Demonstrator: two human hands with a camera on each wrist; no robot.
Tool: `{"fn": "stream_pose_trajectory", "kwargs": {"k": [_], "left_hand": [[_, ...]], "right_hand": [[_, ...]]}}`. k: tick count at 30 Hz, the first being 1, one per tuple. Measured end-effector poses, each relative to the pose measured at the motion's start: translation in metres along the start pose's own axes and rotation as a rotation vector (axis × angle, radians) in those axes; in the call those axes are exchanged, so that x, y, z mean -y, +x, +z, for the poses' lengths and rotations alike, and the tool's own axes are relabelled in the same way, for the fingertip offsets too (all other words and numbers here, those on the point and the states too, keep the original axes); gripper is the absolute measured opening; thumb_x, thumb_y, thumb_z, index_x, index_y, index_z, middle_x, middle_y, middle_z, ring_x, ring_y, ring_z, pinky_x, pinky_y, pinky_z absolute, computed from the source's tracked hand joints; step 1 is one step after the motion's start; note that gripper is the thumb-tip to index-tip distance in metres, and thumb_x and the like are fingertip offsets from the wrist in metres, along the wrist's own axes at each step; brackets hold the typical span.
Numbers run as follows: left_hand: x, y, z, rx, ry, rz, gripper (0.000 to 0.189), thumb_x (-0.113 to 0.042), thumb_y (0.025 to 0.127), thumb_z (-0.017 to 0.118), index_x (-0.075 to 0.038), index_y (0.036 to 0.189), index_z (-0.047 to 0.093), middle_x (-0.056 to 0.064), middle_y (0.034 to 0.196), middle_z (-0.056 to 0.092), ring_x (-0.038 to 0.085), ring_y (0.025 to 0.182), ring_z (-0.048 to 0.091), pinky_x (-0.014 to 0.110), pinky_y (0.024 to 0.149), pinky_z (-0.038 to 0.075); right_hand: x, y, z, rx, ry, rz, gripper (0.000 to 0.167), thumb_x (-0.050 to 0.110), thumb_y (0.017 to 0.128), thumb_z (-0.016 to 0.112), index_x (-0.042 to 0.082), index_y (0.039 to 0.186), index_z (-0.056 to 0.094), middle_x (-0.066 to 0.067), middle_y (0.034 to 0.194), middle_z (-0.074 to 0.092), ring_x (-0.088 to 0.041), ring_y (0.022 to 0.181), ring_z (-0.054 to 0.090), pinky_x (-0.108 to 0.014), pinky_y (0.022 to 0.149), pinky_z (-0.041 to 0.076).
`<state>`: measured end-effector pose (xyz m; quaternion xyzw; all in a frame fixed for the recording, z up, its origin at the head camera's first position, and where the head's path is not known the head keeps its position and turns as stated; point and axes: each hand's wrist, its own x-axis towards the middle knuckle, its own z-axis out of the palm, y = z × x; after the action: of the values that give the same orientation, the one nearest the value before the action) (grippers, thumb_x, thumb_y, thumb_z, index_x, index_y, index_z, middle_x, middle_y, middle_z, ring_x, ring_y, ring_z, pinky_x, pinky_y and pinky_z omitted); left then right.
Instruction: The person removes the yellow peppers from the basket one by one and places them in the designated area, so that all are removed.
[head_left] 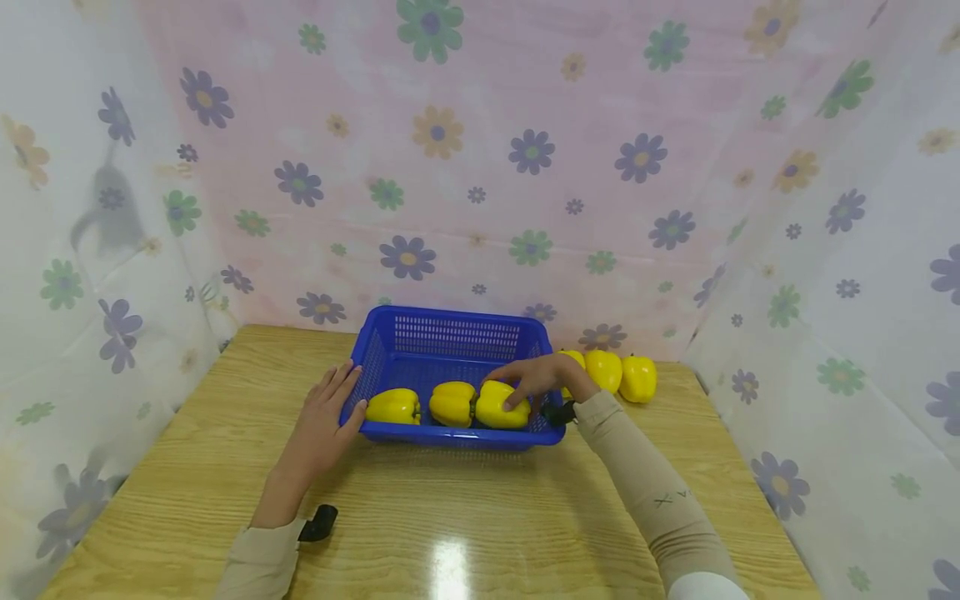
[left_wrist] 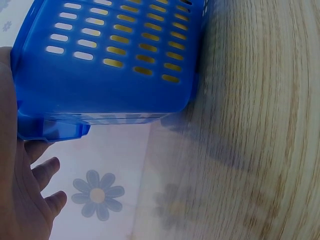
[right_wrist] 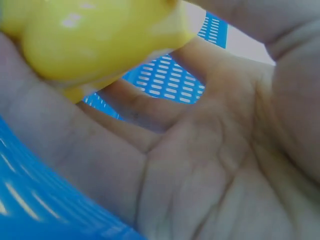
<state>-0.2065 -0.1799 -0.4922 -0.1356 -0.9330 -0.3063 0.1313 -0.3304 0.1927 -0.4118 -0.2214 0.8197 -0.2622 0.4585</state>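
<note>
Flowered cloth [head_left: 480, 212] hangs behind and along both sides, wood-grain table [head_left: 390, 533] below, and all eyes are on the blue basket [head_left: 459, 313] near the far edge! In over its right end comes the right hand [head_left: 542, 375], and it has a yellow pepper [head_left: 501, 408] gripped, thumb and fingers bent round the glossy body. That pepper is inside the basket, by the near wall; whether it bears on the floor, I can't tell. Across the way, the left hand [head_left: 322, 425] lies relaxed against the left rim, fingers loosely stretched and not clenched. Two more peppers [head_left: 452, 404] share the near row, and three outside peppers [head_left: 603, 372] sit on the table just beyond the right end. Now the handling: that shine suggests a slippery skin, the plump shape looks light and firm, and a hard squeeze might bruise it. Best hold, I'd say? Thumb and fingers on opposite flanks at the widest part, spread and gentle, rather than by the stem, which could snap.
</note>
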Motion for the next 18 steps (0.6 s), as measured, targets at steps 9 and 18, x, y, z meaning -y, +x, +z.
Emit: {"fn": "stream_pose_trajectory", "kwargs": {"k": [9,18], "left_hand": [[0.0002,0.0003,0.0000,-0.006,0.003,0.003,0.060,-0.033,0.106,0.049,-0.002,0.156,0.038,0.020,0.164,0.031,0.048,0.152,0.020,0.070,0.119,0.017],[-0.0010,0.0004,-0.0003,-0.008,0.014,0.001,0.059,-0.031,0.106,0.051,-0.002,0.156,0.038,0.020,0.164,0.031,0.048,0.153,0.019,0.070,0.119,0.016]], "right_hand": [[-0.0033,-0.0023,-0.0039,-0.058,0.115,-0.014,0.065,0.010,0.097,0.068,0.023,0.155,0.040,-0.015,0.168,0.014,-0.034,0.130,0.055,-0.049,0.088,0.061],[-0.0046,-0.0056,-0.0043,-0.054,0.169,-0.049,0.069,0.018,0.097,0.070,0.024,0.156,0.035,-0.023,0.161,0.023,-0.034,0.126,0.057,-0.054,0.093,0.058]]}}
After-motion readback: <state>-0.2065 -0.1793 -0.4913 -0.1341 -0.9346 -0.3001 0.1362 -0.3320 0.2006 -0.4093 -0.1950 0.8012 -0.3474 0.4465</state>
